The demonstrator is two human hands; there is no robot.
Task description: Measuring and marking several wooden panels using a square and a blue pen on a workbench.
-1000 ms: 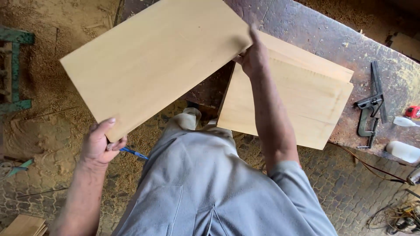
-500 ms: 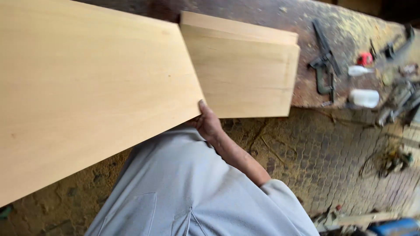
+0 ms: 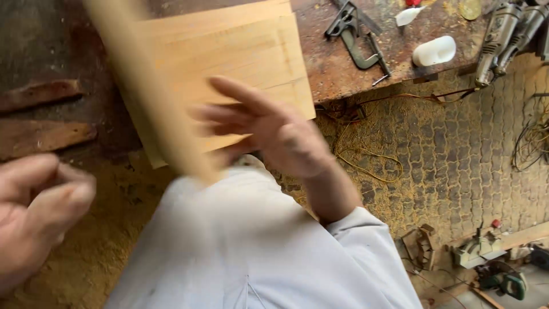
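Across the top of the view runs the workbench (image 3: 354,68), its rusty brown top ending in a front edge that crosses from the middle towards the upper right. Below that edge the sawdust-strewn paved floor (image 3: 457,160) lies open on the right, crossed only by loose yellow cable. On the bench lie flat pale boards (image 3: 251,51), their near right corner jutting out past the bench edge. In front of them a blurred board (image 3: 154,97) stands nearly edge-on as a slanting pale strip, from the top of the view down to the person's grey shirt.

The right hand (image 3: 274,134) is spread open, fingers splayed towards the blurred board; whether it touches it is lost in the blur. The left hand (image 3: 37,212), at the lower left, is curled into a loose fist, and I cannot tell if it grips anything.

Further right on the bench are a dark clamp (image 3: 357,40), a white bottle (image 3: 434,50) and power tools (image 3: 506,34) overhanging the edge.

Half a second ago the board filled the left of the view broadside, with the right hand at its corner; now it shows only its edge.
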